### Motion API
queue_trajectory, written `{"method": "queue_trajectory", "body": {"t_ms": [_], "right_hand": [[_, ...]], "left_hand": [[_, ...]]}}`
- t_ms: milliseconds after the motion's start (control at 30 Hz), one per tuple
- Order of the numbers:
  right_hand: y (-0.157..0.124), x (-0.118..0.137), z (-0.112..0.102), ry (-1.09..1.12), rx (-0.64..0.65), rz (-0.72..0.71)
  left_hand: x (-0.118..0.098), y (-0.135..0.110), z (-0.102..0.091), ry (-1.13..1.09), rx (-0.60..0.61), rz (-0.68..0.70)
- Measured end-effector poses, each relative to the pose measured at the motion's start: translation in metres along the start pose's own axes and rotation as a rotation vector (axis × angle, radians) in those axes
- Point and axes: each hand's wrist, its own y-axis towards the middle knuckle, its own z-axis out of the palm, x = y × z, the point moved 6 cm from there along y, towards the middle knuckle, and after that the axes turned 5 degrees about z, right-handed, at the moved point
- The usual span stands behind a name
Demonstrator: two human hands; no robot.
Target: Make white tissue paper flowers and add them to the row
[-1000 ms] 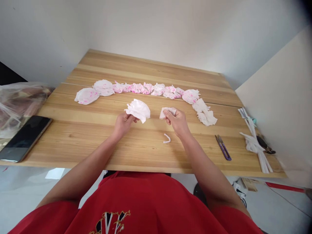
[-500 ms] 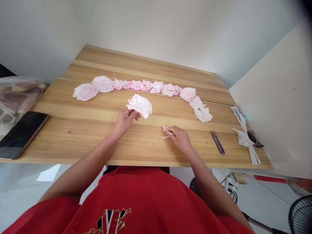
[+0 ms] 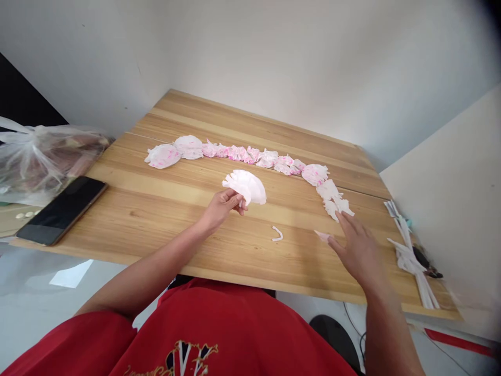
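Observation:
My left hand pinches the gathered base of a fan-shaped piece of white tissue paper, holding it just above the table. My right hand is over the table's right side with its fingers spread, slightly blurred. A small white paper scrap lies close to the right thumb tip; whether they touch I cannot tell. Between the hands is a curved white paper strip on the wood. Behind them runs a row of crumpled white-and-pink tissue flowers, bending towards me at the right, where loose white pieces end it.
On the left are a black phone and a clear plastic bag with things inside. A tied bundle of white paper strips lies by the right wall, with a dark object beside it. Walls border the wooden table.
My right hand has let go of the small paper bits, opened and moved right, covering where the purple-handled snips lay. My left hand still holds the tissue paper. The camera view has shifted.

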Motion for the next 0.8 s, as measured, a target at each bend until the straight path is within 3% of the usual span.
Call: {"method": "queue_trajectory", "body": {"t_ms": [67, 167, 267, 333, 433, 567, 633, 800], "right_hand": [[0.012, 0.045, 0.003, 0.109, -0.006, -0.086], [0.032, 0.119, 0.018, 0.280, 0.116, -0.261], [0.049, 0.161, 0.022, 0.397, 0.187, -0.369], [0.058, 0.161, 0.015, 0.524, 0.184, -0.316], [0.067, 0.137, 0.007, 0.739, 0.184, -0.111], [0.063, 0.117, 0.017, 0.817, 0.221, 0.015], [0.056, 0.126, 0.028, 0.741, 0.225, -0.034], [0.034, 0.187, 0.050, 0.490, 0.248, -0.382]], "left_hand": [[-0.001, -0.003, 0.004, -0.025, 0.010, -0.002], [-0.001, -0.005, 0.008, -0.038, 0.041, -0.005], [0.000, -0.003, 0.006, -0.083, 0.048, -0.016], [-0.001, -0.001, 0.001, -0.148, 0.015, -0.013], [-0.002, 0.002, -0.008, -0.238, -0.054, -0.023], [0.003, 0.002, -0.010, -0.262, -0.083, -0.081], [0.006, 0.002, -0.011, -0.251, -0.091, -0.100], [0.012, 0.001, -0.012, -0.215, -0.109, -0.117]]}}
